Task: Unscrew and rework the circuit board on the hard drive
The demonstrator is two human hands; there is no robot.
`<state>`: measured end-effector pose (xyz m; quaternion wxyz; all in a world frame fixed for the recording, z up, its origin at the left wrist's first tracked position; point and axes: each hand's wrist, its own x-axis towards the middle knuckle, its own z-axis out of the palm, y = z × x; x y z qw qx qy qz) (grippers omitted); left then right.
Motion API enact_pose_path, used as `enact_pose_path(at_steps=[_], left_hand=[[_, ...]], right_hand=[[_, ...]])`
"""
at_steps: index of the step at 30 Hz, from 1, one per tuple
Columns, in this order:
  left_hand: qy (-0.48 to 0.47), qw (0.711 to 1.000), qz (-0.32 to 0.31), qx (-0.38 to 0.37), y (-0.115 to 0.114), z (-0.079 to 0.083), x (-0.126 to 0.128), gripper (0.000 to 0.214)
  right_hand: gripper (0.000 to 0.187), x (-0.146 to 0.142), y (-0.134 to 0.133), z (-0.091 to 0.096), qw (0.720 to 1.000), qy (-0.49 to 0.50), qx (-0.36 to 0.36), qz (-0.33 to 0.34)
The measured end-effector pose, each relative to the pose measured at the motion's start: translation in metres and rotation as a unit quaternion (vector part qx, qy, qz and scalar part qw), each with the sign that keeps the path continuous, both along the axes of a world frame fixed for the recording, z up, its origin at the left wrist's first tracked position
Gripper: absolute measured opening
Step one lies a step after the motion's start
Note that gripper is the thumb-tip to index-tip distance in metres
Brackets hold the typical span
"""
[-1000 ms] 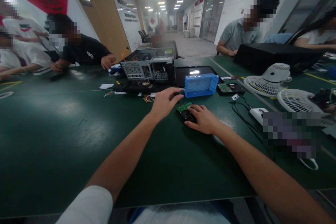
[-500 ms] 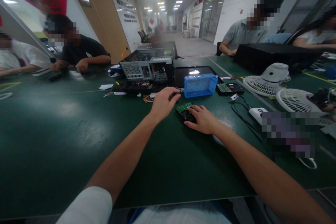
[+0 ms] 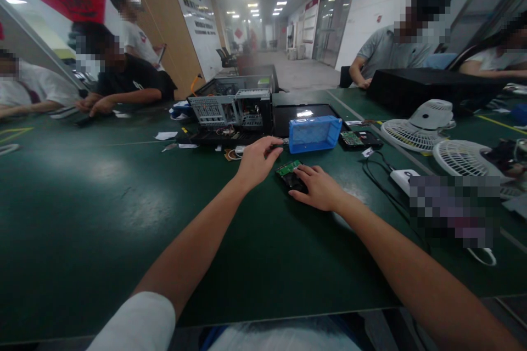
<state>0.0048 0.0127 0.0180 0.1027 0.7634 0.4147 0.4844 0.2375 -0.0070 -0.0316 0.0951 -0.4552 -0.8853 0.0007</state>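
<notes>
My left hand [image 3: 256,162] reaches forward over the green table [image 3: 102,203], fingers curled around a thin dark tool [image 3: 275,147] whose tip pokes out toward the blue plastic bin [image 3: 315,133]. My right hand [image 3: 319,187] lies on a small black drive with a green circuit board [image 3: 289,169], fingers pressing it down onto the table. The two hands are close together, just in front of the blue plastic bin.
An opened computer case [image 3: 234,107] stands behind the hands, a second circuit board [image 3: 360,138] right of the bin. Two white fans [image 3: 424,123] and black cables [image 3: 381,175] lie at the right. Other people sit along the left and far right edges.
My hands have hardly moved. At the left, a seated person pulled an arm back and a standing person came into view behind.
</notes>
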Motion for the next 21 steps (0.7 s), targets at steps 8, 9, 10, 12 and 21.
enact_pose_path(at_steps=[8,9,10,12,21], left_hand=[[-0.01,1.0,0.005,0.003,-0.0049,0.0041,0.0008,0.021],[-0.015,1.0,0.011,0.004,-0.0049,0.0037,0.0004,0.022],[-0.019,1.0,0.016,0.006,-0.0046,0.0031,0.0,0.023],[-0.014,1.0,0.02,0.018,-0.0037,0.002,-0.0008,0.025],[0.063,0.996,0.037,0.057,-0.0021,0.0045,-0.0027,0.032]], right_hand=[[0.08,-0.0002,0.0012,-0.0022,1.0,0.0,0.003,0.01],[0.081,-0.0002,0.0014,-0.0025,1.0,0.001,0.003,0.008],[0.081,-0.0002,0.0014,-0.0026,1.0,0.001,0.002,0.007],[0.081,-0.0003,0.0013,-0.0023,1.0,0.0,0.0,0.005],[0.082,0.0001,0.0007,-0.001,1.0,-0.002,-0.011,0.001]])
